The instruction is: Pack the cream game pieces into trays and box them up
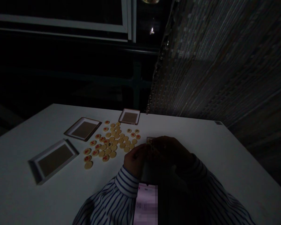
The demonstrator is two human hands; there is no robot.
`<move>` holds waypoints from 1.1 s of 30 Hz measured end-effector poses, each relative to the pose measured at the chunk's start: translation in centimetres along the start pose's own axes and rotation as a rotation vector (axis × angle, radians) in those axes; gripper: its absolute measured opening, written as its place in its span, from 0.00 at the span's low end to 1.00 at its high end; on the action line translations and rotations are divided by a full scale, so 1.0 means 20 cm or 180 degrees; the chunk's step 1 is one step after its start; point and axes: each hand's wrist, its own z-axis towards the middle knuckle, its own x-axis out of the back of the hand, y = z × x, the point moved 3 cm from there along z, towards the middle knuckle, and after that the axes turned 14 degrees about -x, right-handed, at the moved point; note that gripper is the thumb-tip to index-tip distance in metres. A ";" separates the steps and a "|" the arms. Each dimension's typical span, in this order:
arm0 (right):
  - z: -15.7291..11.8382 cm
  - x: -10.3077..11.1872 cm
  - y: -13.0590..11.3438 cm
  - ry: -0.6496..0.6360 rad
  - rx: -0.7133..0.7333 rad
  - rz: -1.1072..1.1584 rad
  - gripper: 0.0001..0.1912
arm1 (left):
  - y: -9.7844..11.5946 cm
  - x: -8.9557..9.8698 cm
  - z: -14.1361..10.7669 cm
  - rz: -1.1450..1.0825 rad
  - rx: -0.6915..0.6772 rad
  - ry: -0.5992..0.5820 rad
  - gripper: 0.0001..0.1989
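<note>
Grey tray toward table left edge, brown-rimmed tray behind; round pieces mid-table; small tray by far edge. Left hand fingers curled, black-marked piece at both hands' fingertips, mid-table. Right hand dark; can't tell either grip.

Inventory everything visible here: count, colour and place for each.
Discs: dozens, tan, some marked red or black, centre
Disc at the hands: one, tan, black mark
Trays: three, brownish floors, left of and beyond discs
Table: one, white, underneath
Screen: one, pink, bottom edge
Light spots: two, white and yellowish, top
Strand curtain: one, greyish, upper right
Frame: one, pale, upper left
Patch: one, dark, table's far right corner
Sleeves: two, striped blue and white, bottom
Left hand, right hand: one each, shadowed, centre
</note>
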 end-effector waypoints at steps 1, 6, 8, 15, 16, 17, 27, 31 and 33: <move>0.00 0.00 -0.01 -0.0065 -0.0011 0.0032 0.12 | 0.00 0.00 0.00 0.0026 0.0005 -0.0034 0.12; 0.00 -0.01 -0.02 -0.0256 -0.0060 0.0183 0.14 | -0.01 -0.01 -0.01 0.0074 -0.0033 -0.0150 0.11; -0.01 -0.01 -0.02 -0.0395 -0.0102 0.0387 0.14 | -0.02 -0.01 -0.01 0.0116 -0.0016 -0.0186 0.12; -0.01 -0.01 -0.03 -0.0571 -0.0154 0.0576 0.10 | -0.01 0.00 -0.01 0.0290 -0.0109 -0.0180 0.12; -0.01 -0.01 -0.04 -0.0537 -0.0156 0.0568 0.10 | -0.01 0.00 -0.01 0.0275 -0.0102 -0.0168 0.12; -0.01 -0.01 -0.04 -0.0496 -0.0150 0.0558 0.10 | -0.01 0.00 -0.01 0.0239 -0.0078 -0.0143 0.13; -0.01 -0.02 -0.06 -0.0507 -0.0076 0.0336 0.08 | -0.03 -0.01 -0.01 -0.0008 0.0068 -0.0074 0.13; -0.01 -0.01 -0.07 -0.0468 -0.0022 0.0134 0.08 | -0.01 -0.01 -0.01 0.0069 0.0050 -0.0092 0.11; -0.01 -0.01 -0.08 -0.0498 0.0002 0.0015 0.08 | 0.00 -0.01 -0.01 0.0084 0.0054 -0.0117 0.12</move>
